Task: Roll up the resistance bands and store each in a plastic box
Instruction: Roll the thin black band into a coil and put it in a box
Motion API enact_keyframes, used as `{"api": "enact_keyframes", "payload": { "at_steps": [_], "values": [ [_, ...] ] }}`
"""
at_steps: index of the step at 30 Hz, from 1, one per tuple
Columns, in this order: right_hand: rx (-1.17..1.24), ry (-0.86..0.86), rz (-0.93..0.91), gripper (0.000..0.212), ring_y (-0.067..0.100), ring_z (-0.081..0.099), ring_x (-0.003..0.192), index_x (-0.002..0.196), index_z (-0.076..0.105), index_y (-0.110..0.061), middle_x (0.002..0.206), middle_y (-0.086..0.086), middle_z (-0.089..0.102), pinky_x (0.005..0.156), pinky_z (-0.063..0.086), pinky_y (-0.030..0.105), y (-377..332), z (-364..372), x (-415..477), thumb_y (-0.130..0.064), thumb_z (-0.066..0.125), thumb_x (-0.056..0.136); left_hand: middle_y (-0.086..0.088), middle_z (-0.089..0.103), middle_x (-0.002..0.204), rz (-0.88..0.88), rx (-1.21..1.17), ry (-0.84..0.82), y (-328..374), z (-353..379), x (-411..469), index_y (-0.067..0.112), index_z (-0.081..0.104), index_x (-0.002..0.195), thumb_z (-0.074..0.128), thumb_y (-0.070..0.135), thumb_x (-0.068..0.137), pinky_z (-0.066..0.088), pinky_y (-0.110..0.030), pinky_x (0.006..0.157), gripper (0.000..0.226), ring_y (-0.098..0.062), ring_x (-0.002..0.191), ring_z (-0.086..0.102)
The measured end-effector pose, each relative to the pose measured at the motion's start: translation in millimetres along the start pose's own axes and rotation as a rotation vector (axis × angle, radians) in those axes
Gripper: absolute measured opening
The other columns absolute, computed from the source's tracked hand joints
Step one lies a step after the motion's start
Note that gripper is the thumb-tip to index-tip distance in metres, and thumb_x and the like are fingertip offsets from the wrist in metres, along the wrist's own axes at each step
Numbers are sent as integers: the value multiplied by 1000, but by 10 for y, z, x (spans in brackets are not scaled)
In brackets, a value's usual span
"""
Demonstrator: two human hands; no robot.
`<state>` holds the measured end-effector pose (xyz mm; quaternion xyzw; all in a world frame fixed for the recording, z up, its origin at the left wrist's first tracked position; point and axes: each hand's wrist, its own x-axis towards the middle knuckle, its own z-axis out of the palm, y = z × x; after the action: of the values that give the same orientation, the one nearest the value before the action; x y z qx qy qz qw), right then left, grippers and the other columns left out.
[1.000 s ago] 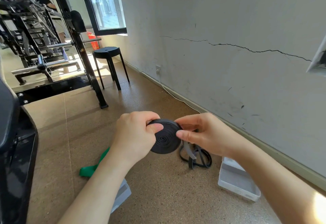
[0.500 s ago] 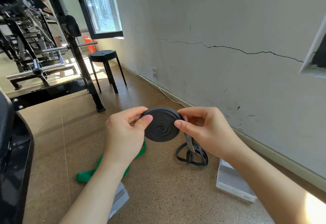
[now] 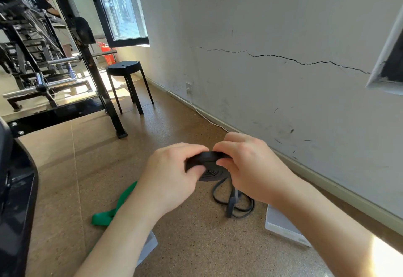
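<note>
**Winding the black band, with slack left to take in**

Rolling is the step in hand. The left hand [image 3: 172, 174] and the right hand [image 3: 250, 172] are held out above the floor [image 3: 196, 244], and both pinch the black band [image 3: 209, 167] between thumb and curled fingers. The part they hold is a flat disc wound in a tight spiral, its matte rubber face showing concentric ridges.

From under the right hand a loose tail [image 3: 233, 202] drops to the floor and lies there in limp, overlapping loops. By my reckoning the roll is well along but not finished. The next move calls for turning the disc while feeding the tail on flat and under tension. If either pinch slackens, springy rubber like this will likely unwind.

A green band [image 3: 109, 215] lies crumpled and unrolled on the floor, partly hidden behind the left forearm. A translucent plastic box [image 3: 281, 224], shallow and rectangular, sits on the floor below the right forearm, near the scuffed wall [image 3: 283, 80]. The corner of a second box [image 3: 150, 244] shows under the left forearm. The floor is speckled brown and looks cork-like.
</note>
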<state>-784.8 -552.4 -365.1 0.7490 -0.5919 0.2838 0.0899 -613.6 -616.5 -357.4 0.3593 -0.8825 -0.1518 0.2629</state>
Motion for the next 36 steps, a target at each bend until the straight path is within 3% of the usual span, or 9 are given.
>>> {"api": "enact_keyframes", "payload": {
  "at_steps": [3,7,9,13,17,21,27,31,36],
  "values": [
    [8,-12,-25,11,25,59,73,90,71,-12,81,3,59,62,51,38,5,18,-9,-13,64,82,17,70,87,-26,6,-11,6,6,-26,40,65,102,66,35,83,52,-31,77,20,-7,86,61],
    [354,4,151,13,4,57,80,98,73,-22,85,-14,61,69,45,16,71,-12,-1,-21,71,85,18,72,75,-128,-206,61,-15,-51,-20,43,70,90,73,20,79,53,-30,75,26,-3,78,65],
    [527,13,263,17,-1,61,83,97,74,-27,86,-18,66,71,44,11,124,-40,5,-24,77,81,19,73,73,-202,-338,105,-22,-83,-6,39,74,83,75,10,78,57,-30,74,30,1,74,68],
    [551,10,346,25,-1,67,84,99,75,-26,89,-13,74,79,53,18,145,-66,10,-29,81,76,15,74,80,-283,-438,172,-44,-91,7,30,75,93,77,8,76,60,-35,75,28,1,73,69],
    [393,82,341,20,0,62,82,95,77,-23,79,-20,67,74,50,14,84,-85,25,-26,81,76,21,71,75,-280,-454,196,-46,-93,10,45,68,78,78,8,75,60,-34,74,37,2,71,69],
    [365,41,325,19,0,60,84,98,77,-23,78,-23,64,73,47,12,61,-140,38,-24,78,79,16,73,80,-286,-449,191,-55,-85,25,42,69,81,77,9,76,60,-37,75,35,-1,73,70],
    [554,-53,395,13,-3,63,61,97,76,-24,72,-17,69,63,49,13,134,-213,29,-18,72,86,11,74,76,-323,-470,152,-88,-60,60,37,72,82,77,6,76,59,-32,67,32,-5,70,70],
    [578,-1,430,19,-2,69,79,102,77,-23,86,-13,75,78,59,26,119,-140,15,-18,75,83,1,75,73,-384,-619,152,-80,-7,54,24,73,85,72,-2,79,57,-27,53,27,-18,68,72],
    [649,34,475,29,3,72,81,113,73,-19,98,-4,76,74,61,27,60,-129,20,-13,74,85,-6,75,79,-484,-790,167,-28,77,48,15,71,89,66,-6,83,61,-41,67,22,-26,78,73]
  ]
}}
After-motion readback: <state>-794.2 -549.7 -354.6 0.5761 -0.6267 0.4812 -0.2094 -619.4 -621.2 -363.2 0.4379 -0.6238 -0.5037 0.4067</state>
